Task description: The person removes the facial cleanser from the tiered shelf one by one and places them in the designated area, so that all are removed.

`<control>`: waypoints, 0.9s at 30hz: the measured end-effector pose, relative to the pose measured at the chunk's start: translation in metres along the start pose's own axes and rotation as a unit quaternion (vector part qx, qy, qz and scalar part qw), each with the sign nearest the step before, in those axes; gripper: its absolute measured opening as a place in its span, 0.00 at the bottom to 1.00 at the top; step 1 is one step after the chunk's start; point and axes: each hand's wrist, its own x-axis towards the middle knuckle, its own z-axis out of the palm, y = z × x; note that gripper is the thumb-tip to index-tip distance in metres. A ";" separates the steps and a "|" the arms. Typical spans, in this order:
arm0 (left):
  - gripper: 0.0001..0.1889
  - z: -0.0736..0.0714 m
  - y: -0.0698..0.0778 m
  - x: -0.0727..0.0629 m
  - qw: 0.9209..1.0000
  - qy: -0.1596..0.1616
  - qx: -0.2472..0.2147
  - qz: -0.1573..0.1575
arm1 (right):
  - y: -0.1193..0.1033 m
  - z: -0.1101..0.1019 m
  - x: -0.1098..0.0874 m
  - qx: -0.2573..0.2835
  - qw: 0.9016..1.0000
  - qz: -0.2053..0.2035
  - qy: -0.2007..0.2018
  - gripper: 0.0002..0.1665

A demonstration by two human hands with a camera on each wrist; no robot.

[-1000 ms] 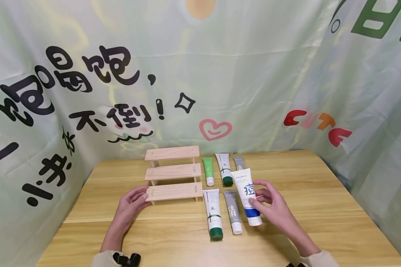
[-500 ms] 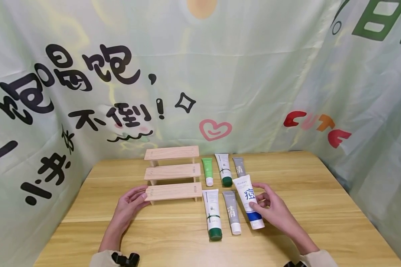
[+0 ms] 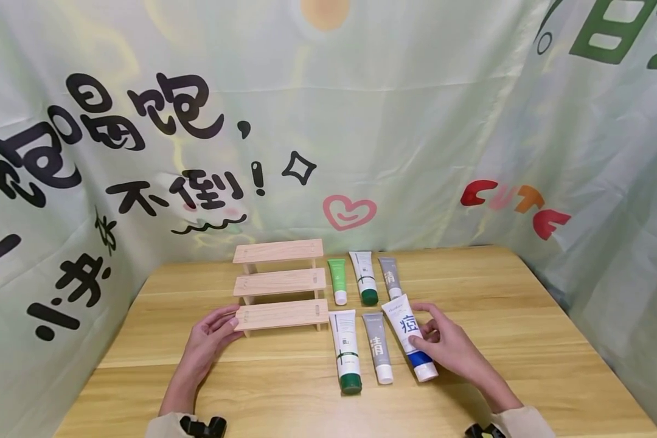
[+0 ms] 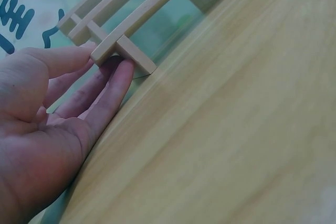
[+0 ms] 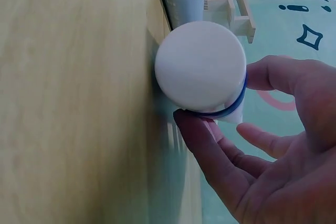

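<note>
At the left end of a three-tier wooden display stand (image 3: 281,314), my left hand (image 3: 205,340) grips the corner of the front step. The left wrist view has the thumb above the board (image 4: 139,17) and fingers beneath it, beside the leg. My right hand (image 3: 454,350) pinches a white squeeze tube (image 3: 404,328) with a blue band between thumb and fingers. Its white cap (image 5: 200,65) faces the right wrist camera, low over the table. A grey tube (image 3: 377,347) lies just left of it, and a white tube with a green cap (image 3: 345,350) lies further left.
Behind these, a small green tube (image 3: 337,281), another green-capped white tube (image 3: 364,277) and a second grey tube (image 3: 390,275) lie in a back row. The wooden table (image 3: 531,347) meets a printed cloth backdrop (image 3: 416,140) at its back and sides.
My right hand has brought the blue-banded tube down closer to the table and slightly nearer to me, beside the front grey tube. The left hand has stayed on the stand.
</note>
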 end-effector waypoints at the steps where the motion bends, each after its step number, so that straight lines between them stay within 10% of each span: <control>1: 0.29 0.000 0.000 0.000 1.000 0.000 0.000 0.001 | 0.001 0.000 0.000 -0.003 1.000 -0.001 -0.002 0.37; 27: 0.28 -0.001 -0.001 0.000 1.000 -0.007 -0.004 0.011 | 0.000 0.006 -0.002 0.057 0.995 0.083 -0.029 0.37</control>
